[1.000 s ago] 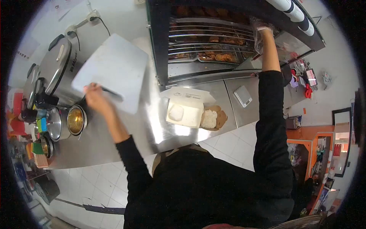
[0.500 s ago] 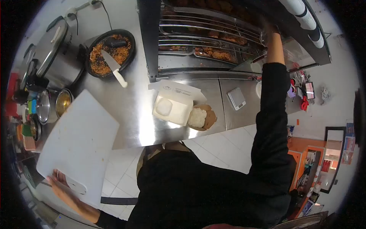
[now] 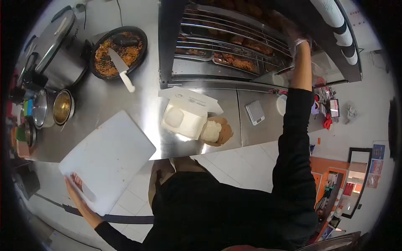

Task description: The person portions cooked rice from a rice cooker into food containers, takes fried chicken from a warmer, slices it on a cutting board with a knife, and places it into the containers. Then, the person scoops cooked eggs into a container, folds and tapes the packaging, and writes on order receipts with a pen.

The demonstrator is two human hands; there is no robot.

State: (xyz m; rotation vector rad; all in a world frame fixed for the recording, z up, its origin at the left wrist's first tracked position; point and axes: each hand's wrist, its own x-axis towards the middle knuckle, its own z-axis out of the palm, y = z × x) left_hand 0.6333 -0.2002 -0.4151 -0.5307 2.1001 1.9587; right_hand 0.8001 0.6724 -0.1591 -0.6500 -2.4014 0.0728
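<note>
At far left, on the steel surface (image 3: 98, 104), a big lidded pot (image 3: 58, 58), with a metal bowl (image 3: 62, 107) of something yellow just below it in view. Lower down, out past the near edge, the left hand (image 3: 75, 195), and a proper hold: gripping the white board (image 3: 109, 154), fingers through the slot at its lower-left end. Look at that angle: long axis slanting up and right from the hand, far end over the surface, slot end over the floor (image 3: 130, 201), pointing roughly toward the white box (image 3: 191, 123). Resting or held just above? Cannot tell. Far nearer to the left hand than to the right, though.

Up beyond the board, apart from it, a black dish (image 3: 143, 49) of brown crumbs (image 3: 102, 62), knife (image 3: 120, 65) lying across, blade in, pale handle out over the rim. Into the middle: white box open, and at its right end a brown carton (image 3: 227, 131) with apparently rice (image 3: 210, 131). Behind, in the cabinet (image 3: 167, 50), trays of browned food (image 3: 234, 62). Next, a small scale (image 3: 254, 112). Then, black sleeve (image 3: 295, 121) stretched long, the right hand (image 3: 295, 37) in clear plastic, inside the cabinet, trays to its left. Open or closed? Too dark and blurred; cannot tell.
</note>
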